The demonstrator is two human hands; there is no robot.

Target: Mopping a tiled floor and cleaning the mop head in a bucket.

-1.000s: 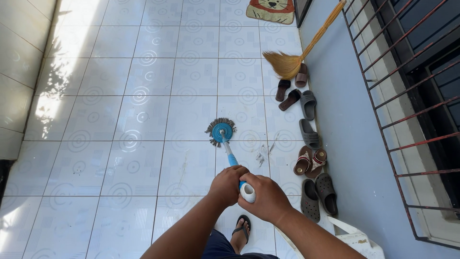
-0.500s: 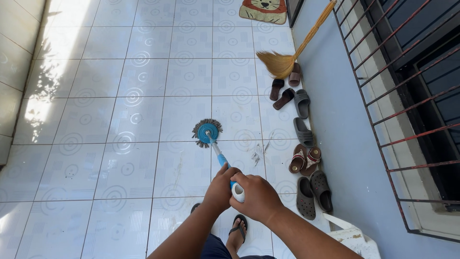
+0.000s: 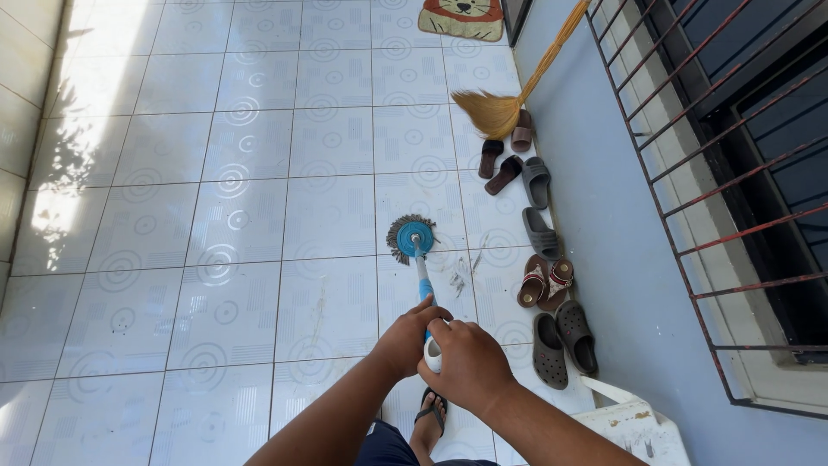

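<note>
Mop handle [image 3: 422,289], blue and white, runs from my hands down to the tiled floor [image 3: 241,216]; my left hand [image 3: 407,336] has its fingers curled fully around the shaft just below the white end cap, nothing else in its grasp; my right hand [image 3: 466,362] wraps closed over the cap itself, touching the left hand. Round blue mop head [image 3: 411,238], fringed with grey strands, rests flat on a tile ahead of me, beside a few dark scuff marks [image 3: 461,278]; my foot in a black flip-flop [image 3: 431,417] shows beneath my forearms. To my right, along the pale blue wall [image 3: 604,224], a row of sandals and clogs [image 3: 545,259] lies on the floor; a straw broom [image 3: 504,103] leans against the wall past them; a lion-face doormat [image 3: 461,17] lies at the far end; a white plastic chair [image 3: 634,423] stands near my right arm, below a window with red bars [image 3: 733,173].
</note>
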